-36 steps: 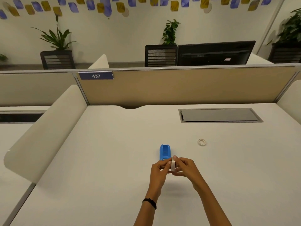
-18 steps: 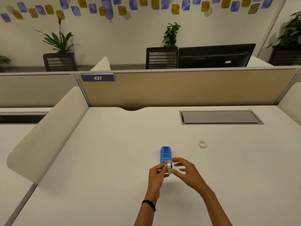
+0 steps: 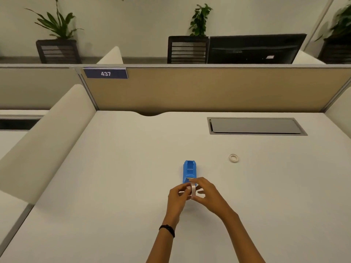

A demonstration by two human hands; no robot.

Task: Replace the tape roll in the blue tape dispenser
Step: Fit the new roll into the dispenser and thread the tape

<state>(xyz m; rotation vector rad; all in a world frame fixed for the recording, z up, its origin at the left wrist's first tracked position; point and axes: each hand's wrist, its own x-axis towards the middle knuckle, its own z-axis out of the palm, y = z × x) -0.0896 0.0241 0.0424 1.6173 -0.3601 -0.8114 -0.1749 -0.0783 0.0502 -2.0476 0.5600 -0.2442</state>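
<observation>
The blue tape dispenser (image 3: 189, 170) lies on the white desk (image 3: 117, 168), its long axis pointing away from me. Just in front of its near end I hold a white tape roll (image 3: 193, 190) upright, edge toward me, between both hands. My left hand (image 3: 178, 197) pinches it from the left and my right hand (image 3: 208, 195) from the right. The dispenser's near end is hidden behind my fingers and the roll. A second, thin whitish ring (image 3: 233, 158), a tape core or roll, lies flat on the desk to the right.
A grey cable hatch (image 3: 255, 126) is set into the desk at the back right. A tan partition (image 3: 209, 90) with a "437" label (image 3: 105, 73) closes the far edge. White curved side screens (image 3: 47, 133) stand left and right.
The roll and both hands have stayed at the dispenser's near end, with the fingers shifting slightly around the roll. The camera has tilted down a little.
</observation>
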